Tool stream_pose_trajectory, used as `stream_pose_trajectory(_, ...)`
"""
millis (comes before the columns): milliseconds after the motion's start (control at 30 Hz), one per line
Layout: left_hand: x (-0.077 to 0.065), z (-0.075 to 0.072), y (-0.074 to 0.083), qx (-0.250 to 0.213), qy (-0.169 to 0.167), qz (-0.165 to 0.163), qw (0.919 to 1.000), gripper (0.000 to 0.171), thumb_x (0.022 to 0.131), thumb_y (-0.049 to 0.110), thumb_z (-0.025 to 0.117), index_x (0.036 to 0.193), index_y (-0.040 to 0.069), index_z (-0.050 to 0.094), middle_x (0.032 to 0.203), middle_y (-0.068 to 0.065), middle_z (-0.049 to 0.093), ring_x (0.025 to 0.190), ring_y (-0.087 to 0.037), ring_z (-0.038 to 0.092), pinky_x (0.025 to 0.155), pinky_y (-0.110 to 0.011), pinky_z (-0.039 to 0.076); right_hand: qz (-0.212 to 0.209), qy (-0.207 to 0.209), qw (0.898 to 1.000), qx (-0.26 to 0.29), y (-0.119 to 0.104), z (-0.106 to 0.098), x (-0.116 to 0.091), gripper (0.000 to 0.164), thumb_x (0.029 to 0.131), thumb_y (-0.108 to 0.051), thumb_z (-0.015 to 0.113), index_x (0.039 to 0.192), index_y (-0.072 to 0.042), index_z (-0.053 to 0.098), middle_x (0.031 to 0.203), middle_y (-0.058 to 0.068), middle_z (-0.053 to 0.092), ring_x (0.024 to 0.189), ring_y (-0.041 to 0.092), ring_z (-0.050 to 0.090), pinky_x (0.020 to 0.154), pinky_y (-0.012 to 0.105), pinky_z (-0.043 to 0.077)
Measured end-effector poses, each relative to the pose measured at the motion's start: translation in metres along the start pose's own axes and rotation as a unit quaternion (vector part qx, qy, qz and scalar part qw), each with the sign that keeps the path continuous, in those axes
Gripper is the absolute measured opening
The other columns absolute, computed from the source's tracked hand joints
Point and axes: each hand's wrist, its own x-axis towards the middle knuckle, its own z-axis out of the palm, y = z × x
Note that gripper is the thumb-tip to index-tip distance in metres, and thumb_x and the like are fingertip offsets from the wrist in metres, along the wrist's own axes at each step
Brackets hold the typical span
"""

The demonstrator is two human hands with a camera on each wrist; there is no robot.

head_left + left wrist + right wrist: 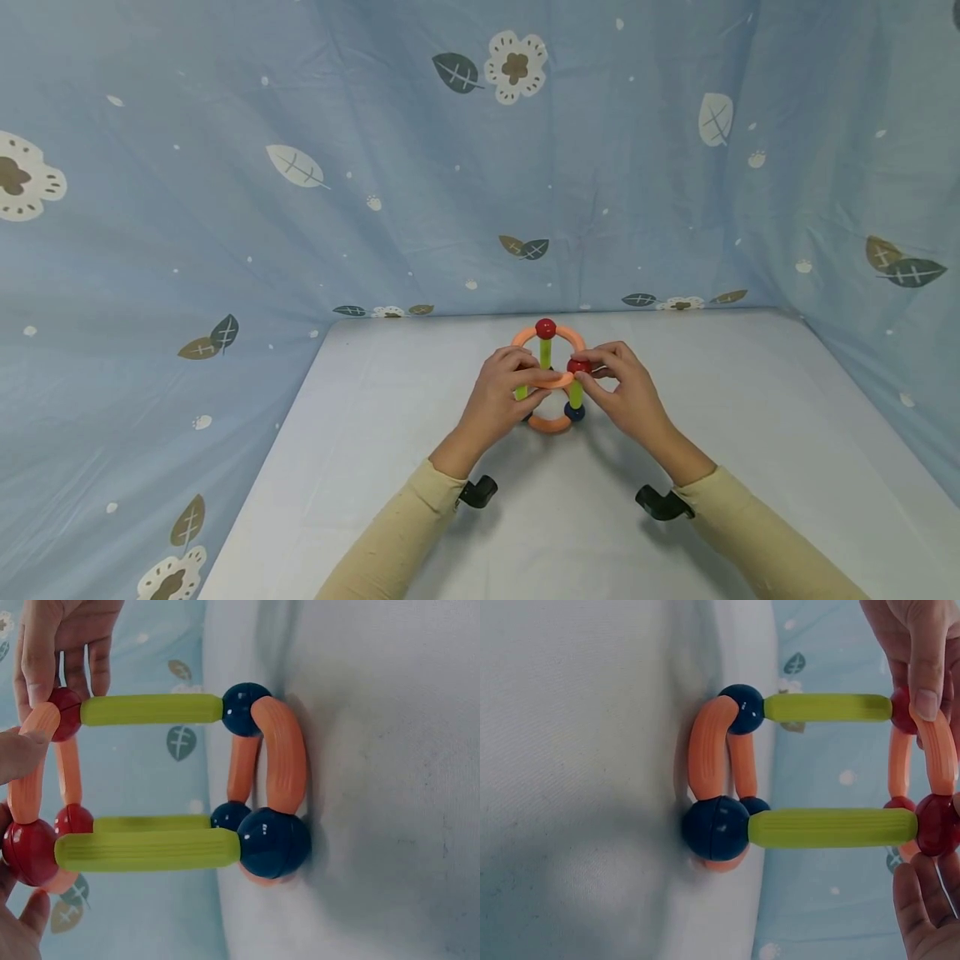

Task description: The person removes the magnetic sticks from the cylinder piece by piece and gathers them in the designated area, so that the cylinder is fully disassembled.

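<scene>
A ball-and-rod toy frame stands on the table, with orange curved rods forming a ring at its top and base. Blue balls (274, 842) sit at the base corners, and lime green rods (832, 828) rise upright from them to red balls. My left hand (501, 396) pinches the front orange curved rod (553, 383) of the top ring. With its fingertips my right hand (628, 398) grips the front right red ball (578, 367), which meets that rod's end. The rear red ball (546, 328) is untouched. My left hand hides the front left red ball in the head view.
The white-covered table (390, 400) spreads around the frame. Behind and beside it hangs a blue cloth (420, 167) with leaf and flower prints. Black wrist mounts (662, 503) sit at both sleeve cuffs.
</scene>
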Motion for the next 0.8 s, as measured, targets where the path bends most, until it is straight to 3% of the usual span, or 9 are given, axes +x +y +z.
stream_pose_trajectory(500, 0.0030, 0.0014, -0.0024, 0.017, 0.002, 0.029, 0.9994, 0.022, 0.089, 0.018, 0.081, 0.110, 0.024, 0.082, 0.091, 0.006, 0.061, 0.100, -0.015, 0.055, 0.092, -0.032, 0.046, 0.002, 0.001, 1.000, 0.001, -0.0005, -0.0011, 0.0007, 0.026, 0.094, -0.011, 0.075, 0.120, -0.010, 0.072, 0.111, 0.006, 0.056, 0.097, 0.019, 0.063, 0.084, 0.044, 0.059)
stream_pose_trajectory(800, 0.0020, 0.0031, -0.0027, 0.007, -0.003, 0.010, 0.9999, 0.010, 0.087, 0.016, 0.081, 0.098, 0.016, 0.082, 0.096, 0.004, 0.062, 0.105, -0.017, 0.055, 0.096, -0.034, 0.046, 0.013, -0.002, 1.000, 0.002, -0.0010, -0.0011, 0.0011, 0.027, 0.093, -0.012, 0.076, 0.120, -0.009, 0.072, 0.111, 0.008, 0.056, 0.097, 0.021, 0.063, 0.085, 0.047, 0.059)
